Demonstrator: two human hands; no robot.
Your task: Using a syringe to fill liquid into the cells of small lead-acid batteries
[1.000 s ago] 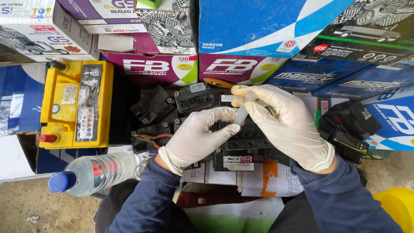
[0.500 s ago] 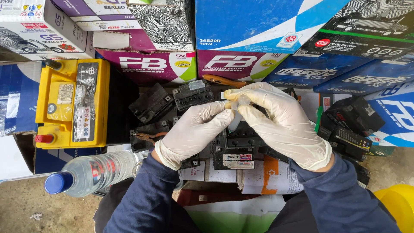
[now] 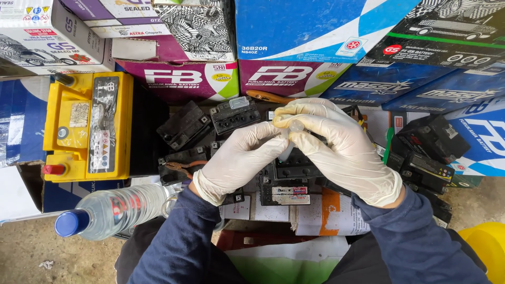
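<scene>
Both my hands wear pale latex gloves and meet over a cluster of small black batteries (image 3: 294,171). My right hand (image 3: 342,150) pinches a small clear plastic tube (image 3: 292,131) at its top, fingers curled round it. My left hand (image 3: 239,158) touches the same tube from the left, its fingertips on the tube's lower part. The tube's lower end is hidden behind my fingers. Dark blue sleeves cover both forearms.
A yellow car battery (image 3: 87,126) sits at the left. A clear water bottle with a blue cap (image 3: 105,213) lies near my left elbow. Stacked battery cartons (image 3: 310,37) line the back. More black batteries (image 3: 426,147) lie at the right, and a yellow container (image 3: 486,247) at the corner.
My hands have drawn closer together and lifted slightly. The left hand's fingers now touch the tube held by my right hand.
</scene>
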